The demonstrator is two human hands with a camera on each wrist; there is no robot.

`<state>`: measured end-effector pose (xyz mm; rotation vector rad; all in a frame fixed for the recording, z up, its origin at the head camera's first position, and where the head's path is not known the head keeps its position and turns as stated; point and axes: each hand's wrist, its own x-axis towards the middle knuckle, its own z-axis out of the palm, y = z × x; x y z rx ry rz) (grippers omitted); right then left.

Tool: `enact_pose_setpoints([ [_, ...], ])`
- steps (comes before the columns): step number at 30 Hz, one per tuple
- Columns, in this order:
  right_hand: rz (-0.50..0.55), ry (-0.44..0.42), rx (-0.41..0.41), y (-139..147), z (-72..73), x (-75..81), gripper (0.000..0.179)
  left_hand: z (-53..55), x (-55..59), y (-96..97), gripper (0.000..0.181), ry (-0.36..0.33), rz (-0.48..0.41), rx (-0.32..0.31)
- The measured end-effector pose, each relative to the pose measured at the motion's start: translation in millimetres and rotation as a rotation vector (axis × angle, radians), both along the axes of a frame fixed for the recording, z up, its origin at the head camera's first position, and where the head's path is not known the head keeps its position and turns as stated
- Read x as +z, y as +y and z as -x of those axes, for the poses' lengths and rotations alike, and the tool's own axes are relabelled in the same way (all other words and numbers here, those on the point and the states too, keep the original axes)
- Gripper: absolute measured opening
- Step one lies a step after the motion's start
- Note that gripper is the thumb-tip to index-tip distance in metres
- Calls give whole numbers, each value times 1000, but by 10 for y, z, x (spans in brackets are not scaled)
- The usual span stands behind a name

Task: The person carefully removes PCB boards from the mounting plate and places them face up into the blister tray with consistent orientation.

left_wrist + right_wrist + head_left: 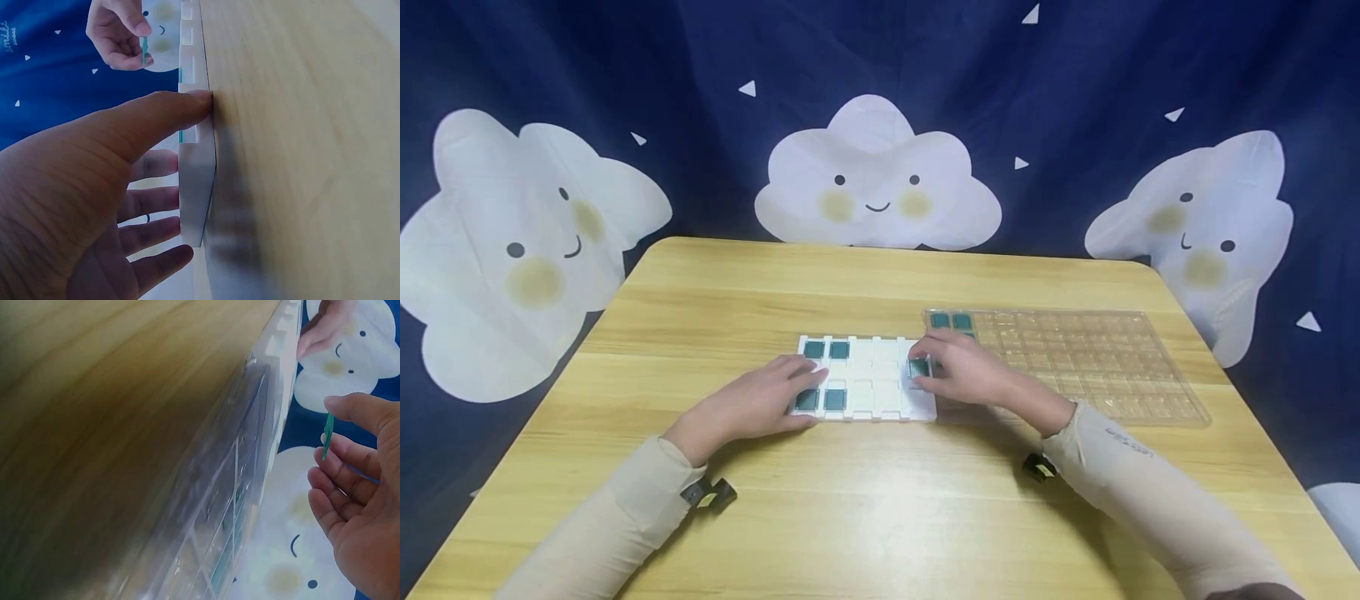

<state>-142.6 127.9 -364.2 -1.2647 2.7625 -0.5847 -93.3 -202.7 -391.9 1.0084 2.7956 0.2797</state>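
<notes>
A shallow white tray (876, 392) with two rows of compartments lies on the table, several dark green square chips (839, 351) in its left part. At its left end is my left hand (752, 400). In the left wrist view, the thumb (169, 112) presses the tray's near side, and the other fingers reach its upper edge, fairly straight. Over the tray's right end my right hand (966, 367) pinches one thin green square chip (917, 367) between thumb and fingertips. The right wrist view shows this chip (328, 434) edge-on, raised above the tray.
A larger clear plastic tray (1090, 367) with many compartments lies to the right, reaching under my right hand and wrist. Green chips (940, 320) sit in its far left corner. A dark blue curtain (700, 50) with clouds hangs behind the wooden table (865, 517).
</notes>
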Motion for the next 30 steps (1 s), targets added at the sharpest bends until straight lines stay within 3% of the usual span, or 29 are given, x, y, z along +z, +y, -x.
enact_pose_setpoints([
  [21, -7, -43, -103, 434, 97, 62, 36, 13, 19, 1, 72, -1, 1, 0],
  [30, -22, -52, -108, 552, 152, 31, 38, 8, 12, 8, 72, -3, -2, 7],
])
